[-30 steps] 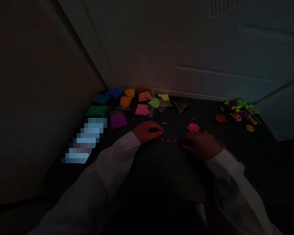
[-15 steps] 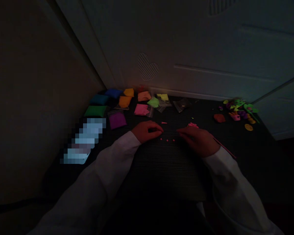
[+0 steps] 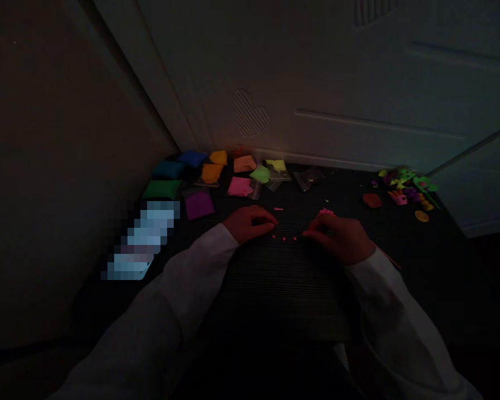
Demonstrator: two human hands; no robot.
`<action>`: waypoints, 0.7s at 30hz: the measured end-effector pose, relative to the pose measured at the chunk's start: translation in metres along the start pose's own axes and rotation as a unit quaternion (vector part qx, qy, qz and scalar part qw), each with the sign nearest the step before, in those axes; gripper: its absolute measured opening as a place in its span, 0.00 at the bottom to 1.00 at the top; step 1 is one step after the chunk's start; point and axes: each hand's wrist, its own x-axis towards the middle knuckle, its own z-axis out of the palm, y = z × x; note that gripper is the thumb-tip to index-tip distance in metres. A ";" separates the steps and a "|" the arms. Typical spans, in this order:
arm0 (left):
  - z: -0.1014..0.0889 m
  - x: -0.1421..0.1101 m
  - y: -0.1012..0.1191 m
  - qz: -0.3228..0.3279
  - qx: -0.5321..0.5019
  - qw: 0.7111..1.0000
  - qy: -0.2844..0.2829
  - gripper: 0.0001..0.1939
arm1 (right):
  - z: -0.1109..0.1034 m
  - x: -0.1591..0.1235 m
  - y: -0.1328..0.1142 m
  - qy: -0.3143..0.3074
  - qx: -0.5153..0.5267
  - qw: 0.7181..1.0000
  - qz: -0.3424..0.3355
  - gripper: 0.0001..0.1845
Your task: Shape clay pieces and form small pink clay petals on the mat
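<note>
The scene is very dark. My left hand (image 3: 250, 223) rests curled on the dark ribbed mat (image 3: 275, 278), fingertips pinched together just left of a short row of tiny pink clay balls (image 3: 284, 238). My right hand (image 3: 341, 239) lies at the right end of that row, fingers curled and pinched near the last ball; whether a ball is in the pinch is hidden. A pink lump of clay (image 3: 325, 211) peeks out behind my right hand. A small pink cone (image 3: 278, 209) lies beyond the row. A thin pink stick (image 3: 389, 260) runs under my right wrist.
Several bags of coloured clay lie at the back left: green (image 3: 162, 189), purple (image 3: 199, 204), orange (image 3: 211, 173), pink (image 3: 240, 186), lime (image 3: 261, 174). Finished clay figures (image 3: 406, 186) sit at the back right. A white door (image 3: 316, 83) stands behind. A blurred bright object (image 3: 144, 239) lies left.
My right hand slid left and forward toward the row of pink balls, covering most of the pink lump. My left hand has stayed in place.
</note>
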 end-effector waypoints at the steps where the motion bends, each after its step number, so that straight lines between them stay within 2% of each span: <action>1: 0.000 0.000 0.000 0.001 -0.001 1.000 0.001 0.12 | 0.000 0.000 0.000 0.001 0.003 1.000 -0.005 0.08; 3: 0.000 0.000 -0.001 0.003 0.000 1.000 0.001 0.13 | 0.000 0.000 0.000 0.003 0.011 1.000 -0.022 0.06; 8: 0.000 0.000 -0.001 0.000 0.001 1.000 -0.001 0.13 | 0.001 0.000 0.000 0.010 0.005 0.998 -0.054 0.11; 15: 0.000 0.000 -0.001 0.006 0.003 1.000 -0.002 0.13 | -0.002 0.000 -0.002 0.043 0.009 0.999 -0.027 0.07; 18: 0.000 0.000 -0.002 0.007 0.005 1.000 -0.002 0.13 | -0.001 0.000 0.000 0.038 0.007 0.998 -0.042 0.06; 21: 0.000 0.000 -0.002 0.010 0.001 1.000 -0.003 0.13 | 0.001 0.000 0.001 0.041 0.001 0.997 -0.058 0.09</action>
